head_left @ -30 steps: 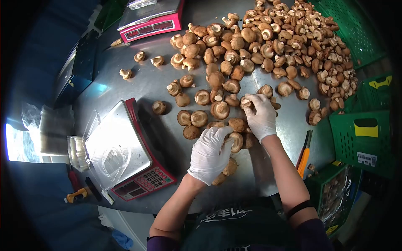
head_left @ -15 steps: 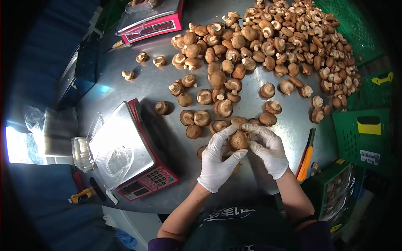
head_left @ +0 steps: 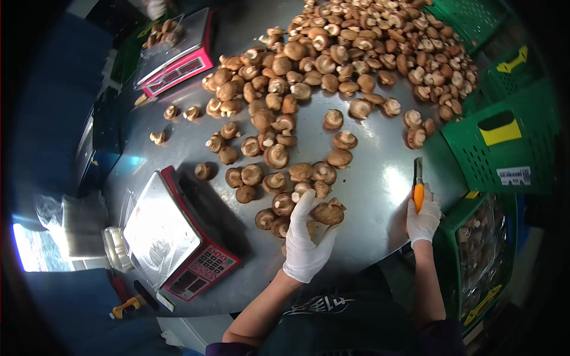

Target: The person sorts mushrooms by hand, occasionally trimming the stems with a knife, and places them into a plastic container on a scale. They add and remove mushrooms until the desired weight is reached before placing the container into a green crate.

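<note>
In the head view, my gloved left hand (head_left: 307,246) grips a brown shiitake mushroom (head_left: 328,212) between thumb and fingers, just above the metal table. Its stem side points to the right. My gloved right hand (head_left: 423,218) is closed around the orange handle of a utility knife (head_left: 419,193) near the table's right edge, with the blade pointing away from me. Several loose mushrooms (head_left: 275,183) lie just beyond and left of my left hand, some partly hidden by it.
A large mushroom pile (head_left: 380,35) covers the table's far side. A red-framed scale (head_left: 160,231) stands at left, another scale (head_left: 178,62) at the far left. Green crates (head_left: 534,142) line the right edge. A person's gloved hand (head_left: 156,8) shows at the top left.
My right hand has left the mushroom, moved right and taken hold of the utility knife. My left hand keeps the mushroom. The camera view has shifted.
</note>
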Available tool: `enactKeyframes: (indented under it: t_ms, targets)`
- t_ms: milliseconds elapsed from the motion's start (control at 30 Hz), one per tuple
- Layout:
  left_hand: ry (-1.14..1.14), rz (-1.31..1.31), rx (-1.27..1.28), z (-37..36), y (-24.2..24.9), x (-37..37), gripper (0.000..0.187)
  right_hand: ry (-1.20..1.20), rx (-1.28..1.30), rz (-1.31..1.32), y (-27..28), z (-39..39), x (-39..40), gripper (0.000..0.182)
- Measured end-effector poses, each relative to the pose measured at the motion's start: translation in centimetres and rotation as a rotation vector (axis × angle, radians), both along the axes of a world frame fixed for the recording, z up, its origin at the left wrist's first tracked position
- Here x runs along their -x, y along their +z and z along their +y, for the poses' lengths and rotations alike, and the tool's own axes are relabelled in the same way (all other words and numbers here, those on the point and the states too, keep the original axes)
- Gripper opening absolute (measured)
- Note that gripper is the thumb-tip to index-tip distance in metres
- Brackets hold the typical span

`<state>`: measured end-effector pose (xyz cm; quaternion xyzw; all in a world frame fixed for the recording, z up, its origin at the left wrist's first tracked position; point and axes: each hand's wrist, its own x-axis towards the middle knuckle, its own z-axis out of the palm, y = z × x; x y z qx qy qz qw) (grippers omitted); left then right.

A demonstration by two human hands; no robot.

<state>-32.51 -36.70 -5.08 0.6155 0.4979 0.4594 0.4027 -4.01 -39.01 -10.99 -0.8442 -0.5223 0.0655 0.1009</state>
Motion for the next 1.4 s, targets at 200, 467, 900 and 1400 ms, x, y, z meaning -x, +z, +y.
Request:
enactKeyframes:
  t_ms: [200, 467, 900, 1400]
  targets:
    - [-0.171, 0.186, 0.207, 0.2, -1.9, -3.2, 0.056, 0.132, -0.295, 0.292, 0.8, -1.1, 2.1, 0.052]
    - [-0.169, 0.515, -0.078, -1.0, -6.7, -4.9, 0.059, 0.219, 0.024, 0.442, 1.1, -7.2, 7.6, 0.034]
    - [-0.17, 0.517, -0.052, -0.8, -6.8, -5.0, 0.05, 0.273, 0.175, 0.253, 2.2, -6.2, 10.1, 0.023]
    - [-0.225, -0.126, 0.391, -1.1, -5.0, -3.8, 0.044, 0.006, 0.129, 0.654, 1.8, -10.4, 7.3, 0.03]
